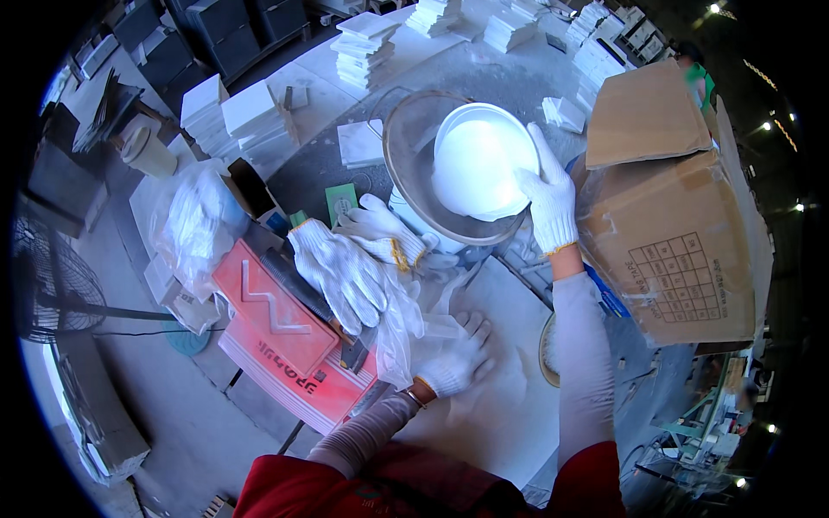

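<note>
My right hand, in a white knitted glove, grips the right rim of a white tub holding smooth white material. The tub is tilted inside the mouth of a larger grey bucket, whose lower part is mostly hidden. Lower down, my gloved left hand lies on a pale sheet or slab with its fingers stretched out. Crumpled clear plastic touches the area beside its wrist. Spare white gloves rest up and to the left of it.
A large cardboard box stands close to my right arm. Red and pink packages lie at left, near a plastic bag. White tile stacks line the far side. A round container is partly behind my right forearm.
</note>
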The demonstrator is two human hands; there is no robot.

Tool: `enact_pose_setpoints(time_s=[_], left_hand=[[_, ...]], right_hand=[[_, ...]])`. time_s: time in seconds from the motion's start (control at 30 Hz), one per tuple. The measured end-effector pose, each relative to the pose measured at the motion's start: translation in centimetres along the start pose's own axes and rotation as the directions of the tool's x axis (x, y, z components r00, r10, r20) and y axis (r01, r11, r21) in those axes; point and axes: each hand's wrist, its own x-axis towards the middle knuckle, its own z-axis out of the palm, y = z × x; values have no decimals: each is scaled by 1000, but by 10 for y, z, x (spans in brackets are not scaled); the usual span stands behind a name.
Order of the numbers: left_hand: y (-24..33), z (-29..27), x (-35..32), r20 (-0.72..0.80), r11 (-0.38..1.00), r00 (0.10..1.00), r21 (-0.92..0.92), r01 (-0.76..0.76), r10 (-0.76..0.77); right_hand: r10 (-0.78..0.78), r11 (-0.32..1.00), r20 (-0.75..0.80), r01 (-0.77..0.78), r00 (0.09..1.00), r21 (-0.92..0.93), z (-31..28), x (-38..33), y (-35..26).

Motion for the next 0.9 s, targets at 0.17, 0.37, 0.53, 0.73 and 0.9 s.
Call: enact_pose_setpoints(time_s=[0.17, 0.37, 0.53, 0.73, 0.9], left_hand=[[2, 1, -1, 6, 1000, 1000, -6, 13, -13], [3, 0, 0, 27, 999, 999, -37, 38, -37], [3, 2, -1, 40, 999, 998, -23, 39, -38], [0, 17, -3, -24, 996, 997, -54, 70, -71], [1, 11, -1, -8, 995, 997, -63, 74, -75]], right_hand=[[-83, 995, 45, 86, 995, -47, -4, 5, 8], [-149, 981, 42, 153, 988, -116, -7, 5, 10], [-162, 973, 35, 166, 986, -161, -8, 6, 9], [-214, 944, 61, 222, 975, -243, -6, 7, 9], [-256, 914, 40, 255, 966, -315, -6, 7, 11]])
